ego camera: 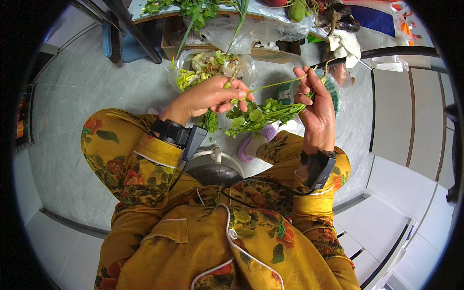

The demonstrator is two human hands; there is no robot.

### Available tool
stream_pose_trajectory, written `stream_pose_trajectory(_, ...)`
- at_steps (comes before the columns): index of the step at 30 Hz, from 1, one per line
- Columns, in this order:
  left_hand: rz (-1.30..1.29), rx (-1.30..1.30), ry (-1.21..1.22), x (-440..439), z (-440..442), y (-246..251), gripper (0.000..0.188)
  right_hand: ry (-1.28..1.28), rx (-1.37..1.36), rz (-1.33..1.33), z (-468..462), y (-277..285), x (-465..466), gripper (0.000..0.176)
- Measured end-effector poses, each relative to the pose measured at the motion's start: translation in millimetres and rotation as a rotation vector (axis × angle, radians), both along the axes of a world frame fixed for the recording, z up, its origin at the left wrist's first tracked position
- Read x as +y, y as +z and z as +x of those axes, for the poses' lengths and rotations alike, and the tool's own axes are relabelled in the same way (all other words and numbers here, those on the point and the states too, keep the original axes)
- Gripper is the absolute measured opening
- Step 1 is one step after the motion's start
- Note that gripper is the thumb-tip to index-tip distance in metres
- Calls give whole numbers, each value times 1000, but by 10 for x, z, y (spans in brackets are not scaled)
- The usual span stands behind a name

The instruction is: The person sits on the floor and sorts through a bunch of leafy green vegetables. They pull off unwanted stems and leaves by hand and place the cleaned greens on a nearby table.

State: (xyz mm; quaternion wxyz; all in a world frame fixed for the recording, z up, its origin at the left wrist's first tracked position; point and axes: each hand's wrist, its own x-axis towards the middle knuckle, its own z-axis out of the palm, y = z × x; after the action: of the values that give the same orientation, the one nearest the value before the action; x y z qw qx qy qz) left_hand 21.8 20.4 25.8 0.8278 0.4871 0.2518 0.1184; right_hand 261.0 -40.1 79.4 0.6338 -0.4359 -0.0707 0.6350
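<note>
My left hand (214,96) pinches leafy green stalks with a root end poking up between its fingers; their leaves hang below it. A thin stem (277,84) stretches from these fingers to my right hand (316,101). In my right hand lies a bunch of green herb stalks, which looks like celery or coriander (266,114), roots up and leaves pointing left. Beneath my left hand stands a clear plastic bag (175,78) with yellowed stems and root trimmings (195,70). Behind my right hand is a green container (335,96) lined with thin plastic.
Ahead, a low table (163,15) bears more leafy greens, a green radish-like vegetable (297,11) and plastic bags. Under it is a cardboard box (272,55). A blue dustpan (136,45) and a brush stand at the upper left. A white cloth (344,47) hangs over a black bar.
</note>
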Motion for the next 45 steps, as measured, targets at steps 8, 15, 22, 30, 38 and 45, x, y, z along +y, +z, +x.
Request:
stream_pose_trajectory(8, -4, -30, 123, 33, -13, -45, 27, -51, 9, 24, 80, -17, -8, 22)
stream_pose_trajectory(15, -49, 106, 467, 60, 2, -115, 25, -140, 146, 20, 164, -15, 7, 18)
stream_pose_trajectory(22, 340, 277, 500, -30, 125, -65, 18, -212, 161, 79, 200, -84, -1, 12)
stream_pose_trajectory(30, 640, 137, 303, -275, 346, 46, 16, -200, 152, 32, 111, -110, 5, 13)
stream_pose_trajectory(38, 89, -71, 215, -192, 194, 175, 19, -168, -106, 4, 17, -38, 10, 15)
stream_pose_trajectory(45, -24, -57, 91, -202, 179, 214, 33, -164, -83, -18, -29, -29, 6, 14)
